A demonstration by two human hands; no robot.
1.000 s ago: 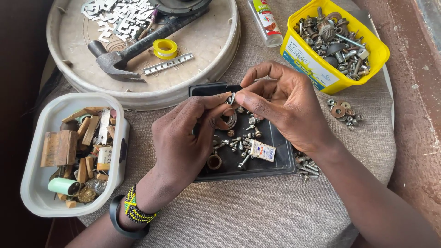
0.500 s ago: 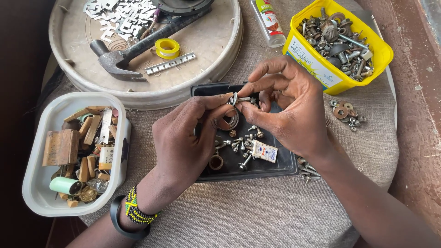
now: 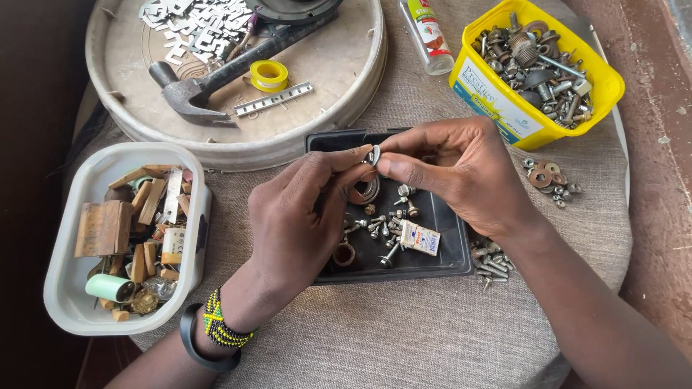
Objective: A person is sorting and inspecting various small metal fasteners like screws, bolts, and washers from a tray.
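Both hands pinch one small metal washer (image 3: 373, 154) between them, held up over the far edge of the black tray (image 3: 461, 252). On the left hand (image 3: 299, 220), thumb and forefinger are pressed together on the washer's near side; the right hand (image 3: 461, 176) meets it from the other side with its own thumb and forefinger closed on the rim, the remaining fingers curled in. Whether a screw or nut sits inside the washer I cannot tell; it is too small. Holding the piece above the tray looks sensible, since anything dropped would land among the loose screws (image 3: 382, 227) there rather than on the cloth.

Nearest the body, the left wrist wears a beaded band (image 3: 220, 328) and a dark bracelet. To the left sits a white tub (image 3: 68, 295) of wooden offcuts and odd bits, kept apart from the metal. Just right of the tray lie stray bolts (image 3: 490, 261) and a few washers (image 3: 546, 176) on the cloth. Farther off, a yellow tub (image 3: 504, 115) holds heavier hardware, and a round tray (image 3: 339, 94) carries a hammer (image 3: 209, 83), a yellow tape roll (image 3: 269, 74) and small metal plates.
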